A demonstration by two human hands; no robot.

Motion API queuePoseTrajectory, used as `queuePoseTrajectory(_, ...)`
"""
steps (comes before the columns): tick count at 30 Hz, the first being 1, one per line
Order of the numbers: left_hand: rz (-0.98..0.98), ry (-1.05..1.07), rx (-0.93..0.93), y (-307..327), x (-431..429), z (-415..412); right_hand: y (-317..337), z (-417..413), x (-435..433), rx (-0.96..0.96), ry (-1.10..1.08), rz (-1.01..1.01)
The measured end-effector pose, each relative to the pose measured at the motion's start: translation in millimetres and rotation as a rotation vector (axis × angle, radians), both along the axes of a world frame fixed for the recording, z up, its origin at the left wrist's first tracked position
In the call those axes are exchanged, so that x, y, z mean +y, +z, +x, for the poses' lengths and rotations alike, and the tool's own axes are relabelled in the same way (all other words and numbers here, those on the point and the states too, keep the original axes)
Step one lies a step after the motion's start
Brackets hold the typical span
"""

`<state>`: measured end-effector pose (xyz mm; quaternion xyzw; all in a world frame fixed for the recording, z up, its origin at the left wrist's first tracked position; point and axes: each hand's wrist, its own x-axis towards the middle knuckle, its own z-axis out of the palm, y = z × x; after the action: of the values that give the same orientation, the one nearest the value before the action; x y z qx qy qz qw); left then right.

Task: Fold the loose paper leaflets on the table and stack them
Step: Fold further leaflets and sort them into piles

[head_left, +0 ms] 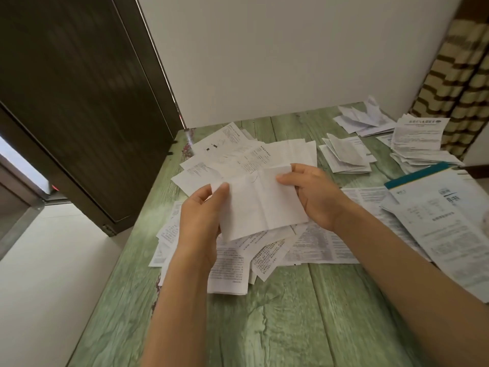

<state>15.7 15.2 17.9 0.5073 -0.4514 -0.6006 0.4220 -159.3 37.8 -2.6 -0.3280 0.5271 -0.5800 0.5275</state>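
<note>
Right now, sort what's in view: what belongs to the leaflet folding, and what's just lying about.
Job: held leaflet, pinched by left hand and right hand; loose leaflets beneath; folded stacks far right; green table.
Lying about: patterned curtain; dark door; white wall.

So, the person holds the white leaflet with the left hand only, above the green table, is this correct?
Not quite: both hands hold it. The left hand grips the left edge of the white leaflet and the right hand pinches its upper right edge, above the green table. The head view shows this.
</note>
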Motion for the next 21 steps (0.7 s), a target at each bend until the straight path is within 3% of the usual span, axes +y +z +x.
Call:
queuePoseTrajectory(5,-0.111,0.019,-0.127,-4,0,1,3,5,1,0.172,-0.058,-0.042)
queuePoseTrajectory(9,-0.290,-0.098,-0.204,4,5,7,12,12,8,0.714,-0.133,-0.285)
queuePoseTrajectory(13,-0.389,-0.144,-0.134,11,14,8,21,18,15,1.115,0.018,-0.456)
queuePoseTrajectory(16,-0.409,-0.060,-0.078,15,13,12,22,16,15,0.977,0.016,-0.412)
queuePoseTrajectory(19,-0.387,0.051,-0.105,11,6,15,21,18,14,0.476,-0.047,-0.306)
queuePoseTrajectory(21,-0.278,0.016,-0.125,10,5,15,18,21,11,0.189,-0.051,-0.230)
